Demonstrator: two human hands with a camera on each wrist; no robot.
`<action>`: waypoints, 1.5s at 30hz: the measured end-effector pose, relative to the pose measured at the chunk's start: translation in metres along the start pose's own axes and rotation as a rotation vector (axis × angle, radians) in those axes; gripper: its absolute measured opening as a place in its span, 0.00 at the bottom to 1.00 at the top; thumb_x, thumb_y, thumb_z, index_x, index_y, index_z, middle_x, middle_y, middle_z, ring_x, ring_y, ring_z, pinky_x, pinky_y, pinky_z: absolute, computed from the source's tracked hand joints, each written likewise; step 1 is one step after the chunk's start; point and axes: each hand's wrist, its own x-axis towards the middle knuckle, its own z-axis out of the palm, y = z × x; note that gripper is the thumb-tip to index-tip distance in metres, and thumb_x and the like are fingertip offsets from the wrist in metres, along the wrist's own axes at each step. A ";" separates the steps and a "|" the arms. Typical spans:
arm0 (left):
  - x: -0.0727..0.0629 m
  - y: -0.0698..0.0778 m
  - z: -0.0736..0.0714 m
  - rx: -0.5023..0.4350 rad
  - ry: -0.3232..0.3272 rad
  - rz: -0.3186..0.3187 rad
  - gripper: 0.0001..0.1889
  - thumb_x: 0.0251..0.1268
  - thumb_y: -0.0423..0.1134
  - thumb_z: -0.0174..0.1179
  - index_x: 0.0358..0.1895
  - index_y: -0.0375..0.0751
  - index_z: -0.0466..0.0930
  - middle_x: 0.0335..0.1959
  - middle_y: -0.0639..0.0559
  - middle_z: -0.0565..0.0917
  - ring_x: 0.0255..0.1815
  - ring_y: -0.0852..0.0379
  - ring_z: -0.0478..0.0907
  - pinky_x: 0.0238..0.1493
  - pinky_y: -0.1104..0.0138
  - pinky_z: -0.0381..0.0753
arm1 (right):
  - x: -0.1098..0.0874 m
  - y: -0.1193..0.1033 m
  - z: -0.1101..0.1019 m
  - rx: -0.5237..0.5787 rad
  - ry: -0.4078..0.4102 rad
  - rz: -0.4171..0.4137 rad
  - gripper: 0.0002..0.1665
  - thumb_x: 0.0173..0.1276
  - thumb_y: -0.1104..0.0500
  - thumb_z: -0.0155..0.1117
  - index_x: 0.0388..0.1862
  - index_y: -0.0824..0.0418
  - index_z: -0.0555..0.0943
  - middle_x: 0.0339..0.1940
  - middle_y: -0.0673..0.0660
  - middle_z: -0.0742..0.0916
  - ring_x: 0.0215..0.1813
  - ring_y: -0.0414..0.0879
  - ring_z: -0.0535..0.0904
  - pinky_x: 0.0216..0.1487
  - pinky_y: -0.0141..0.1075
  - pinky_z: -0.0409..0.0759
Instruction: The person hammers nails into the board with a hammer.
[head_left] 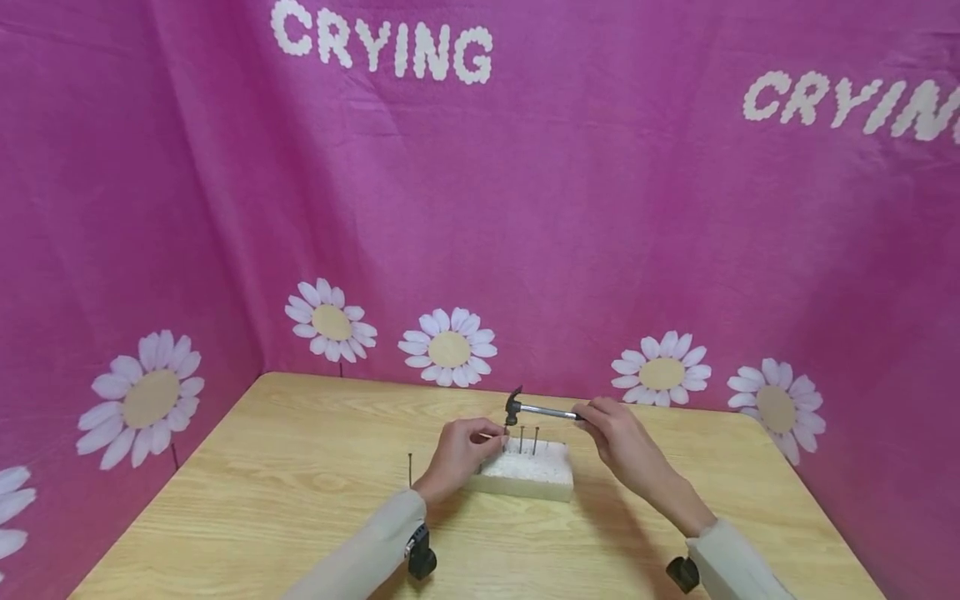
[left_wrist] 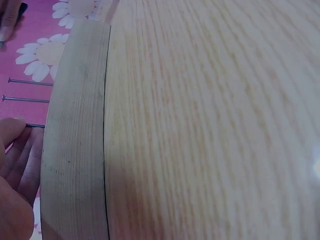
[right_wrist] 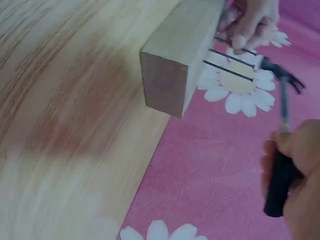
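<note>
A pale rectangular block point(head_left: 525, 488) with a white, speckled upper face rests on the wood-grained, light-brown tabletop point(head_left: 315, 467). Two dark, slender metal nails point(head_left: 536, 442) stand upright in the upper face, side by side and apart from each other. A third dark metal nail point(left_wrist: 35, 125) is located to their left, at the same face.

The left hand point(head_left: 459, 452) pinches the third nail between its fingers, close to the block. The right hand point(head_left: 615, 432) grips the black handle of a claw hammer point(head_left: 546, 411) with a silver-coloured shaft and a black head; its fingers are curled round the handle. The shaft is approximately horizontal. The hammer head is positioned directly above the pinched nail, claw upward; contact between the two cannot be determined.

A separate dark nail point(head_left: 410, 469) is visible beside the left wrist; whether it stands or lies cannot be determined. Each light-coloured sleeve point(head_left: 367, 542) has a black wrist camera point(head_left: 422, 555) near its cuff. A magenta curtain point(head_left: 540, 225) with white daisies and white "CRYING" lettering encloses the tabletop's far edge and sides.
</note>
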 end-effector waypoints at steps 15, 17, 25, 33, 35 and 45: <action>0.003 0.002 -0.004 0.003 -0.017 -0.038 0.09 0.73 0.36 0.67 0.49 0.37 0.91 0.43 0.52 0.92 0.41 0.61 0.85 0.45 0.72 0.82 | 0.008 -0.003 0.001 0.069 0.135 0.081 0.15 0.62 0.77 0.72 0.48 0.68 0.87 0.35 0.53 0.85 0.34 0.40 0.75 0.34 0.29 0.75; 0.002 0.002 -0.004 -0.005 -0.020 -0.046 0.09 0.73 0.36 0.67 0.49 0.37 0.91 0.43 0.52 0.92 0.41 0.61 0.85 0.45 0.72 0.82 | 0.008 -0.003 0.001 0.079 0.181 0.064 0.18 0.62 0.78 0.72 0.50 0.69 0.87 0.37 0.55 0.85 0.36 0.42 0.77 0.36 0.28 0.76; 0.002 0.000 -0.002 -0.011 -0.014 -0.038 0.05 0.71 0.33 0.68 0.44 0.37 0.92 0.40 0.51 0.92 0.40 0.63 0.85 0.44 0.72 0.82 | -0.004 -0.002 0.007 -0.042 0.063 -0.075 0.16 0.57 0.77 0.75 0.44 0.68 0.86 0.34 0.54 0.85 0.38 0.46 0.81 0.40 0.37 0.79; 0.001 -0.004 -0.004 -0.001 -0.012 -0.017 0.06 0.70 0.35 0.69 0.44 0.39 0.92 0.40 0.53 0.92 0.42 0.61 0.86 0.46 0.72 0.82 | 0.005 -0.001 0.009 -0.026 0.117 -0.057 0.17 0.57 0.78 0.75 0.45 0.69 0.87 0.35 0.55 0.86 0.37 0.46 0.81 0.39 0.38 0.81; 0.002 -0.005 -0.004 0.003 -0.009 -0.015 0.06 0.70 0.34 0.69 0.44 0.38 0.92 0.40 0.52 0.92 0.42 0.62 0.86 0.46 0.72 0.82 | 0.005 -0.001 0.013 -0.048 0.065 -0.084 0.15 0.57 0.76 0.76 0.43 0.68 0.87 0.33 0.54 0.86 0.36 0.46 0.81 0.38 0.43 0.80; 0.002 -0.005 -0.002 -0.008 -0.022 -0.019 0.06 0.71 0.36 0.69 0.45 0.38 0.92 0.40 0.53 0.92 0.42 0.61 0.86 0.47 0.72 0.82 | 0.001 -0.005 0.012 -0.021 0.113 -0.013 0.16 0.60 0.76 0.74 0.47 0.69 0.86 0.34 0.55 0.85 0.36 0.45 0.79 0.38 0.38 0.80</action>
